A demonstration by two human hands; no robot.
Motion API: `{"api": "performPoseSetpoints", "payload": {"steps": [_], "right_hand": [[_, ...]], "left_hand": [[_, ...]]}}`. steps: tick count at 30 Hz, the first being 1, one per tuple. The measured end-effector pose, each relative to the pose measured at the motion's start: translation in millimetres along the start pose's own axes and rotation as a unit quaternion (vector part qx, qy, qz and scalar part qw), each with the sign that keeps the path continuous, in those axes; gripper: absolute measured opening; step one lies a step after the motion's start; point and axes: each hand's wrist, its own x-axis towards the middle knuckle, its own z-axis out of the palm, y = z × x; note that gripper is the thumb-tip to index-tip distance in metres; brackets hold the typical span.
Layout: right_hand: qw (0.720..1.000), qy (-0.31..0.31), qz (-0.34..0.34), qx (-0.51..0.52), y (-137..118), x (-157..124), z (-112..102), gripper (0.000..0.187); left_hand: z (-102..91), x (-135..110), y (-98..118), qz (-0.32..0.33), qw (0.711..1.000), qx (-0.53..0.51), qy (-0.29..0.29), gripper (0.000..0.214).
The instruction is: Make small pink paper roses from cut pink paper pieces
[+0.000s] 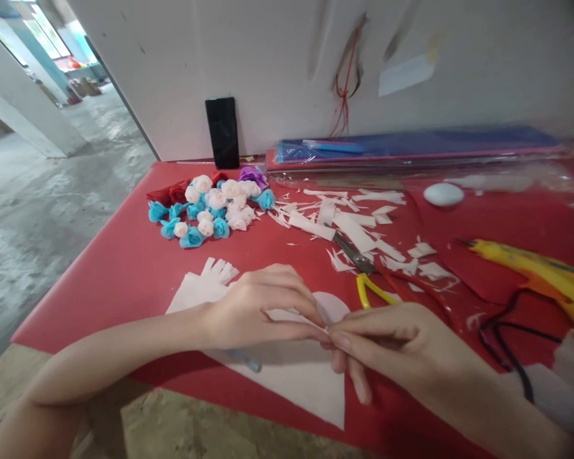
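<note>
My left hand (263,306) and my right hand (387,341) meet over a sheet of pale pink paper (296,376) near the front edge of the red table (124,268). Both pinch a small piece of the same paper between thumb and fingertips where they touch. The sheet's far left edge is cut into a fringe (217,271). A light blue stick-like thing (249,362) pokes out under my left hand.
Scissors with yellow and red handles (377,280) lie just behind my hands among paper scraps (354,223). A pile of small paper roses (210,207) sits at the back left. A yellow glue gun (540,277) and its black cord (502,344) lie right. Wrapped paper sheets (411,150) line the wall.
</note>
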Motion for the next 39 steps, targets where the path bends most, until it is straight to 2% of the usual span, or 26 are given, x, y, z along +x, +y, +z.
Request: {"api": "performPoseSetpoints", "payload": {"steps": [4,7,13,17,22,27,33,35,39], "right_hand": [[0.999,-0.010,0.017,0.040,-1,1,0,0.032],[0.989,-0.050,0.068,0.120,-1,2,-1,0.028],[0.927,-0.119,0.161,0.317,2,2,1,0.023],[0.909,-0.125,0.177,0.356,2,3,3,0.022],[0.894,-0.163,0.181,0.375,3,1,2,0.024],[0.906,-0.123,0.188,0.360,-1,-1,2,0.022],[0.921,-0.118,0.171,0.331,1,0,0,0.025],[0.941,-0.089,0.146,0.293,2,2,-1,0.026],[0.987,-0.014,0.065,0.149,0,3,1,0.022]], "left_hand": [[-3.3,1,1,-0.003,1.000,-0.025,-0.017,0.005],[-7.1,3,2,0.005,0.999,-0.036,-0.033,0.006],[-13.1,5,4,0.049,0.997,0.008,-0.054,0.015],[-15.7,6,5,0.079,0.994,0.038,-0.070,0.020],[-17.1,7,6,0.091,0.991,0.068,-0.074,0.023],[-14.9,6,6,0.073,0.996,0.035,-0.048,0.016],[-12.4,4,8,0.066,0.997,0.025,-0.041,0.013],[-11.8,4,8,0.066,0.997,0.028,-0.036,0.012],[-10.7,4,10,0.053,0.998,0.031,-0.030,0.008]]}}
